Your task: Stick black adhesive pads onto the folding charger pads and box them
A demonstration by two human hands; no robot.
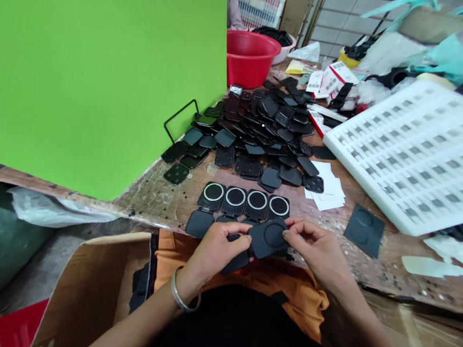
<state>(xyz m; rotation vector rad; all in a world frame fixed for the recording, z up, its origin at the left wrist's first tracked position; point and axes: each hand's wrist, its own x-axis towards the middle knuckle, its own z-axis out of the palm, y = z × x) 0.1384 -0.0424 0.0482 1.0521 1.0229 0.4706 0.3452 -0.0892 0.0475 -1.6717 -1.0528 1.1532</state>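
My left hand point(223, 249) pinches the left edge of a black folding panel point(269, 235) with a round raised ring on its face. The fingers of my right hand point(313, 243) close on the panel's right edge. Below it, a second dark flap point(238, 262) hangs by my left fingers; whether the two are joined I cannot tell. Just beyond my hands, several opened black hinged pads point(235, 196) with white rings lie in a row at the table's front edge. A loose dark sheet point(365, 230) with two round shapes lies to the right.
A large pile of black panels point(259, 122) covers the middle of the table point(146, 202). A green board point(104, 69) stands at left, a red basin point(249, 58) behind. To the right are white paper cards point(328, 185) and a white slotted tray point(419, 155). A cardboard box point(89, 285) stands below left.
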